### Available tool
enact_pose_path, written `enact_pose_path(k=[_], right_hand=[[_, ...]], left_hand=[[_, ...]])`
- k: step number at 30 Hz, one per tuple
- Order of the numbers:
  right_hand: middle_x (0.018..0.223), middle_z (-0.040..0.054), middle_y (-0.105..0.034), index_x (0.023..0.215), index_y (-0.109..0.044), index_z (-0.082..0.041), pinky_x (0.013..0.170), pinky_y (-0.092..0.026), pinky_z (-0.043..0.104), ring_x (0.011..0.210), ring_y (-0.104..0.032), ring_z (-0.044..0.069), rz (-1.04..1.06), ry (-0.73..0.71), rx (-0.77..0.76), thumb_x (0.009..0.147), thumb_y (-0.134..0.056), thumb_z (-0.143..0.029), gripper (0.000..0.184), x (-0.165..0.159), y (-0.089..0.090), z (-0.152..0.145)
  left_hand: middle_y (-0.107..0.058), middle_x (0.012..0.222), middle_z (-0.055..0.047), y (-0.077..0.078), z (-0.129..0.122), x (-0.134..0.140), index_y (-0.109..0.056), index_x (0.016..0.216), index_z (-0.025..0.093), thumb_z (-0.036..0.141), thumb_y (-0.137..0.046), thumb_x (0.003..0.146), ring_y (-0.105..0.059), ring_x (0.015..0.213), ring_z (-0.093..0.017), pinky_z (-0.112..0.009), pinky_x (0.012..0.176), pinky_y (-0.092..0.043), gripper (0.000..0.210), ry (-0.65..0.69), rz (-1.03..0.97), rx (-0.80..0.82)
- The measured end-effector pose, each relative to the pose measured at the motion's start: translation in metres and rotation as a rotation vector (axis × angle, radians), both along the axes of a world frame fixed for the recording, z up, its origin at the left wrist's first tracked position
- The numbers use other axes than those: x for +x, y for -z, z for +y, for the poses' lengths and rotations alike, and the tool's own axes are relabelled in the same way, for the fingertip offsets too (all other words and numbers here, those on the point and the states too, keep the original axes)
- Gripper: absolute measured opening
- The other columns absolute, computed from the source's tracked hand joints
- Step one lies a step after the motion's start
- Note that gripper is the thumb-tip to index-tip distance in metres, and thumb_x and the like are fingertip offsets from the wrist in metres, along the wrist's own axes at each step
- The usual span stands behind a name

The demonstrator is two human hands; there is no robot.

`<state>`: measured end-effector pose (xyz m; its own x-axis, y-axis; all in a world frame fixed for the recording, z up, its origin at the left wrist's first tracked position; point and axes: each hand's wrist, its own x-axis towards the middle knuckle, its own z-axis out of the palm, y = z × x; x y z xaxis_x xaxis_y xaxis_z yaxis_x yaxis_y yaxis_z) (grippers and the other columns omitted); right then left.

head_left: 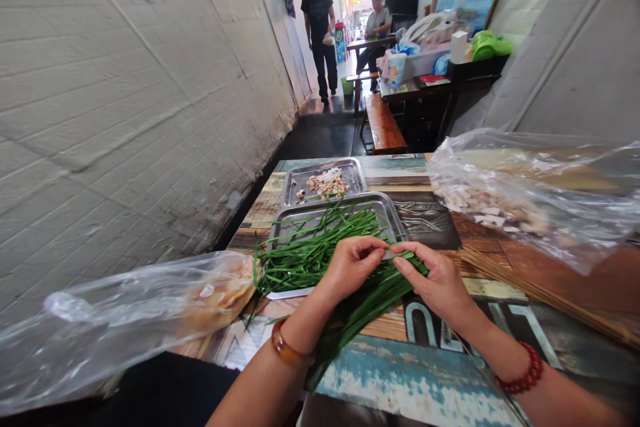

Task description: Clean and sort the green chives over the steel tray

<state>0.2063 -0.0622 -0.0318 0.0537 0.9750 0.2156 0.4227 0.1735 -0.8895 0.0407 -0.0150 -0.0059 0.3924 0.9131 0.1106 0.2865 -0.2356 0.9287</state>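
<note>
My left hand and my right hand meet fingertip to fingertip above the table, both pinched closed. A tiny orange-brown bit shows between the fingertips, too small to name. Right below the hands runs a bundle of long green chives, slanting down toward my left forearm. More chives lie heaped on a metal tray just beyond my left hand. Thin bamboo skewers lie to the right of my right hand. A few thin sticks show beside my right forearm.
Behind the chives, a second metal tray holds pale brown pieces. Clear plastic bags with food lie at left and right. Further off are a wooden bench, a cluttered table, a standing person and a seated person.
</note>
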Motion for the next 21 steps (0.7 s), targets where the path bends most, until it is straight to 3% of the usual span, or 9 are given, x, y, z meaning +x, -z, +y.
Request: enact_pose_path(k=[6, 13, 21], right_hand=[[0.085, 0.0046, -0.073, 0.094, -0.068, -0.02, 0.069, -0.055, 0.031, 0.078, -0.069, 0.021, -0.038, 0.001, 0.042, 0.087, -0.054, -0.036, 0.022, 0.0002, 0.0015, 0.0003], [0.082, 0.0044, -0.071, 0.094, -0.067, -0.02, 0.054, -0.05, 0.027, 0.069, -0.067, 0.019, -0.029, 0.002, 0.016, 0.086, -0.054, -0.037, 0.022, 0.0009, 0.0039, 0.0009], [0.081, 0.0042, -0.068, 0.092, -0.065, -0.02, 0.053, -0.05, 0.026, 0.069, -0.065, 0.019, 0.013, -0.024, -0.012, 0.087, -0.055, -0.038, 0.021, 0.0004, 0.0071, 0.0015]], left_hand=[[-0.072, 0.073, -0.005, 0.0011, 0.0006, -0.0002, -0.074, 0.083, 0.012, 0.019, -0.056, 0.082, -0.06, 0.064, -0.013, -0.021, 0.06, -0.043, 0.02, -0.001, 0.061, 0.128], [-0.072, 0.074, -0.006, 0.0029, -0.0007, 0.0005, -0.074, 0.083, 0.012, 0.015, -0.055, 0.083, -0.063, 0.066, -0.013, -0.021, 0.063, -0.044, 0.019, 0.005, 0.104, 0.258], [-0.071, 0.072, -0.004, 0.0011, -0.0003, 0.0, -0.072, 0.078, 0.013, 0.014, -0.056, 0.082, -0.062, 0.065, -0.013, -0.021, 0.062, -0.043, 0.017, 0.015, 0.134, 0.248]])
